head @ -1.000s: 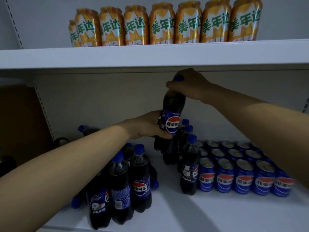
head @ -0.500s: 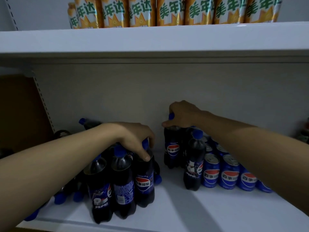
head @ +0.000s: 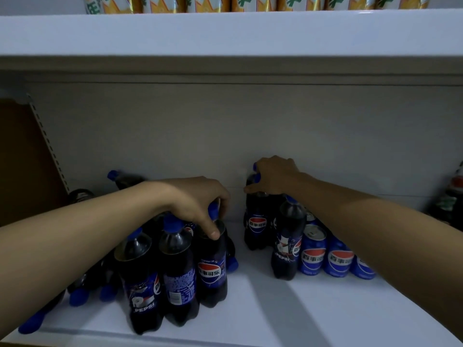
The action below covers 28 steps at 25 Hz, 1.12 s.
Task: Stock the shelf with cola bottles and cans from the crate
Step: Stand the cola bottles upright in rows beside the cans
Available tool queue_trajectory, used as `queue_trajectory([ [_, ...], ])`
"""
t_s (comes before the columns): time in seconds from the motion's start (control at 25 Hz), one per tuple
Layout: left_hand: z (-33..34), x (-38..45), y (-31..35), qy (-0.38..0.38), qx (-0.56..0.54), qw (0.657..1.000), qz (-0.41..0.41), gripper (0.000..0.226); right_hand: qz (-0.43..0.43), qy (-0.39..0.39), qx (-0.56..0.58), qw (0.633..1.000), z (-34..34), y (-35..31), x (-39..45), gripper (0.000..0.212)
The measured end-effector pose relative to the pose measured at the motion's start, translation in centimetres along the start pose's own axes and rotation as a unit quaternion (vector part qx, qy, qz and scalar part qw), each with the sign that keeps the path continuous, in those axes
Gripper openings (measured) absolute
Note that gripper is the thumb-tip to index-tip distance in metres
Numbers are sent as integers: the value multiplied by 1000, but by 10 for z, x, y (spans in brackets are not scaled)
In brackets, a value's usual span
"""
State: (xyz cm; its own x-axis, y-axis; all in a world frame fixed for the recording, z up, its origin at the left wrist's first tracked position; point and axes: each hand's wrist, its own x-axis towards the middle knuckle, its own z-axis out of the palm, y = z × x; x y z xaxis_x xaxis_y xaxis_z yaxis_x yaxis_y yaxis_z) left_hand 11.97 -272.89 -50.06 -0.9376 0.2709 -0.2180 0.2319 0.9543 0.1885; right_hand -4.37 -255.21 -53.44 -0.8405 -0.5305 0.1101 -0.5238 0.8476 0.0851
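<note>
Orange cans (head: pixel 250 3) cut off by top edge; rightmost bottle (head: pixel 451 196) blurred.

Dark cola bottles (head: pixel 211 269) with blue caps; blue cans (head: pixel 312 251); white shelf (head: pixel 325 316).

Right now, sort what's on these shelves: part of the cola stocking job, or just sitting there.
Job:
dark plastic cola bottles with blue caps
blue cola cans
white lower shelf
left hand gripping one bottle top
right hand on a rear bottle

Just there:
orange cans, upper shelf
</note>
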Motion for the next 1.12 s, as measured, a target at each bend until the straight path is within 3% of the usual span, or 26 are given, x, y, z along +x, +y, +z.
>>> queue_trajectory([
  [0.08, -2, -2, -1, 6, -13, 1000, 14, 30, 10, -8, -5, 1000, 2, 0, -1, 83],
  [0.16, -5, -4, 1, 16, -18, 999, 24, 22, 18, 0, -19, 1000, -3, -2, -8, 78],
  [0.28, -19, -4, 7, 52, -38, 997, 42, 12, -40, 79, 49, 995, -21, -9, -28, 47],
  [0.36, -32, -1, 9, 95, -41, 994, 46, 7, -109, 35, 195, 974, -31, -13, -43, 24],
  [0.48, -45, 11, 15, 150, -41, 987, 30, 11, -136, -29, 223, 965, -36, -9, -52, 29],
  [0.72, -28, 50, 36, 176, -26, 984, 11, 22, -62, 45, 226, 971, -41, 23, -56, 24],
  [1.12, 18, 102, 33, 168, -45, 985, -25, 28, -25, 67, 286, 956, -6, 51, -86, 29],
])
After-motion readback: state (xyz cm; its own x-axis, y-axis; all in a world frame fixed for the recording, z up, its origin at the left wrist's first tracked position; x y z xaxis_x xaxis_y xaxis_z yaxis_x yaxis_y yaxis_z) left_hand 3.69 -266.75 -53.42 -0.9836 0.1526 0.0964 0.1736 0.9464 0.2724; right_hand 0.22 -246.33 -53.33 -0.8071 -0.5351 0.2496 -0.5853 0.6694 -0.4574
